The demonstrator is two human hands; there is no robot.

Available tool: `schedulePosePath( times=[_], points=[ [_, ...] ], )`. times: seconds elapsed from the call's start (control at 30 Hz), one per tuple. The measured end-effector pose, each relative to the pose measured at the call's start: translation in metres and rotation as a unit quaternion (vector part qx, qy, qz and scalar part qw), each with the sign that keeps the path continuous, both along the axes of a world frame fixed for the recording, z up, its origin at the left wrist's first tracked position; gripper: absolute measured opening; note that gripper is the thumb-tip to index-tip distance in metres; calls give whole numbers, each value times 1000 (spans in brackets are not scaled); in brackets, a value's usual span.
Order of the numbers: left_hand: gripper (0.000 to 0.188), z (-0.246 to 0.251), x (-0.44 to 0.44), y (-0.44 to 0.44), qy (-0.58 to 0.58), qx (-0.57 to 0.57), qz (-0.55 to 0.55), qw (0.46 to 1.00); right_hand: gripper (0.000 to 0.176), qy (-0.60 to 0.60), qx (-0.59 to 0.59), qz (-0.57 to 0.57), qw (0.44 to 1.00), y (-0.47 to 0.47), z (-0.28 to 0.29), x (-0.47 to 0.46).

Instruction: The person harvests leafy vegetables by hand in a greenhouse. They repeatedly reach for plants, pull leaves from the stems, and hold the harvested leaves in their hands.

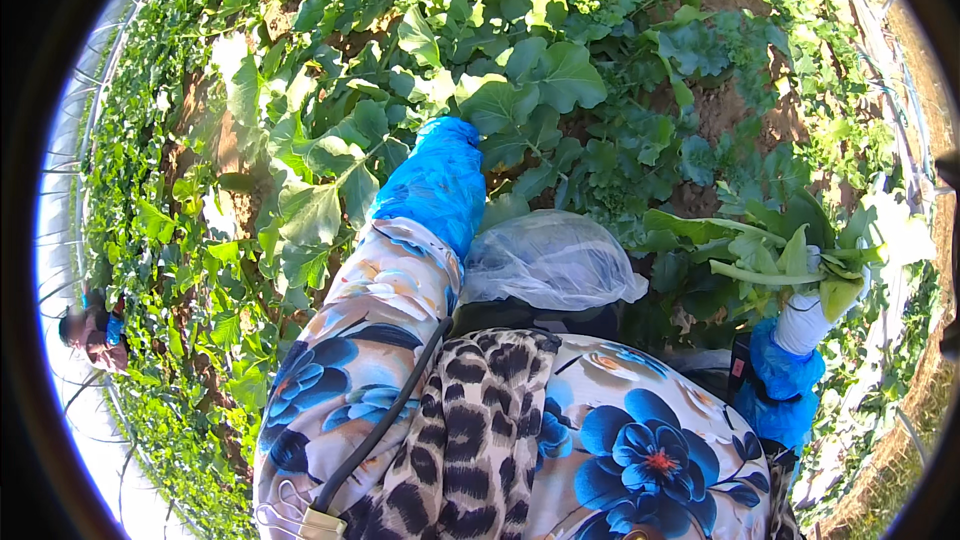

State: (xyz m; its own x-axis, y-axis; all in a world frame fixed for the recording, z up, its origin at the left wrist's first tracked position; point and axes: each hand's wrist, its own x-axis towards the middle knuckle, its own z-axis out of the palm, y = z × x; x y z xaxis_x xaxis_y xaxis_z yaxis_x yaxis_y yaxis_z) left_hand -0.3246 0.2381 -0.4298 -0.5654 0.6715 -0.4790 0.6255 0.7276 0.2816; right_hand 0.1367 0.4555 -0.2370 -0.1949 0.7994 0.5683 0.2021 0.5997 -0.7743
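My left arm, in a blue plastic sleeve cover (pixel 435 187), reaches forward into broad-leaved green plants (pixel 510 101). The hand at its end is hidden among the foliage, so what it touches cannot be seen. Out to the right, my right hand (pixel 804 324) wears a white glove below another blue sleeve cover (pixel 780 405). It grips a bunch of picked leaves (pixel 795 247) whose pale stalks stick out to the left. Part of that hand is covered by the leaves. Clear plastic film (pixel 547 262) lies over my knee between the arms.
Leafy rows with patches of brown soil (pixel 720 112) spread ahead and to both sides. A person (pixel 97 337) is low among plants at the far left, by pale sheeting (pixel 56 202) with thin wires. Dry straw-coloured ground (pixel 919 397) borders the right. A dark cord (pixel 386 420) hangs along my left sleeve.
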Motion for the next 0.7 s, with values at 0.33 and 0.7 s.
schedulePosePath(
  times=[0.33,0.7],
  points=[
    [32,-52,14,-5,-19,-76,-2,997,50,-160,5,-21,987,0,19,11],
    [30,-11,18,-72,-256,155,41,953,70,-48,-47,91,994,-26,30,-38]
  ],
)
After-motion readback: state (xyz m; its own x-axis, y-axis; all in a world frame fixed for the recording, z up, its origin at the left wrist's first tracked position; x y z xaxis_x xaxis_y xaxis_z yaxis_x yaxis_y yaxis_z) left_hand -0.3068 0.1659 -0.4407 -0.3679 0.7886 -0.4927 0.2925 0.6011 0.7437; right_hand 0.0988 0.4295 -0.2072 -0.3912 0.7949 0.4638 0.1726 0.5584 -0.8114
